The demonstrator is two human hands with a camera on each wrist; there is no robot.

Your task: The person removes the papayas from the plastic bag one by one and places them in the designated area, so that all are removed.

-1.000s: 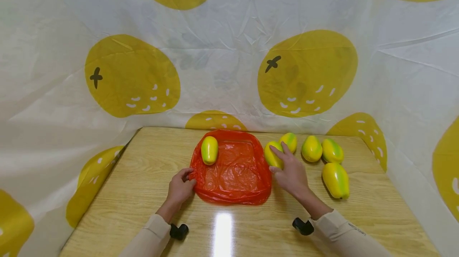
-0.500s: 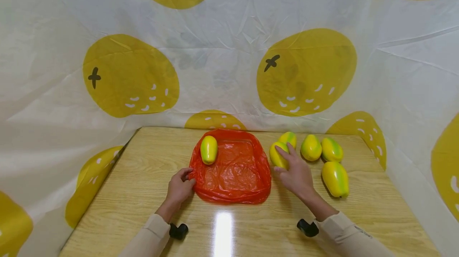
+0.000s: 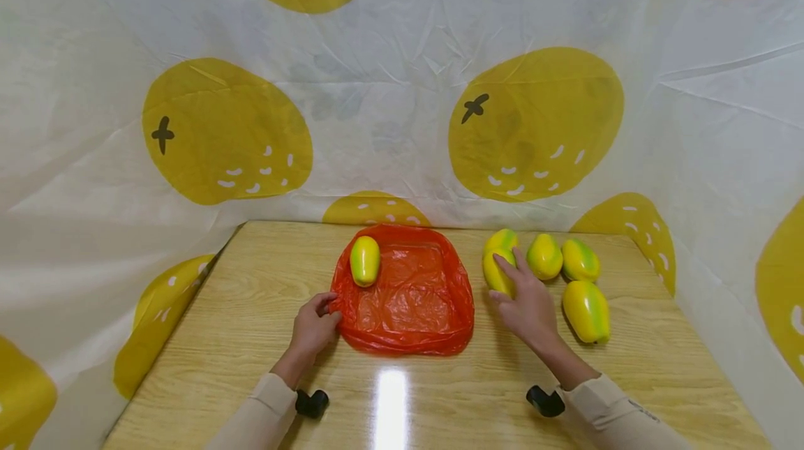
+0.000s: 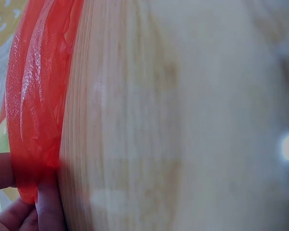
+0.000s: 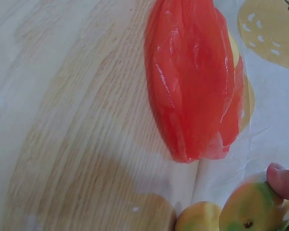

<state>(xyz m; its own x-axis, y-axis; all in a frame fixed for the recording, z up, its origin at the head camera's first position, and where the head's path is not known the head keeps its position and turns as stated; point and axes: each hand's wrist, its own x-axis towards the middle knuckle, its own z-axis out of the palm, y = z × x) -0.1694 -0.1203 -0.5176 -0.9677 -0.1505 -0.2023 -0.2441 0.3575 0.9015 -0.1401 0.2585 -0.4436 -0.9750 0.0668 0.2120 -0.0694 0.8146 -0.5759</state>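
Note:
A red plastic bag (image 3: pixel 408 344), its mouth spread wide, lies on the table. Inside it at the back left is one yellow-green papaya (image 3: pixel 365 261). My left hand (image 3: pixel 316 324) pinches the bag's left rim; in the left wrist view the fingers (image 4: pixel 49 207) grip the red film. To the right of the bag, my right hand (image 3: pixel 530 307) holds another papaya (image 3: pixel 499 274) with its fingers over the top. The right wrist view shows the thumb (image 5: pixel 283 182) against this papaya. Behind it, a further papaya (image 3: pixel 501 237) is partly hidden.
Several papayas stand on the right: two side by side at the back (image 3: pixel 544 257) and one nearer (image 3: pixel 587 312). The wooden table (image 3: pixel 251 275) meets a fruit-printed cloth (image 3: pixel 377 122) at the back and sides.
My right hand has moved right with the papaya, away from the bag's right rim and toward the other fruit. The left hand stays on the bag's left rim.

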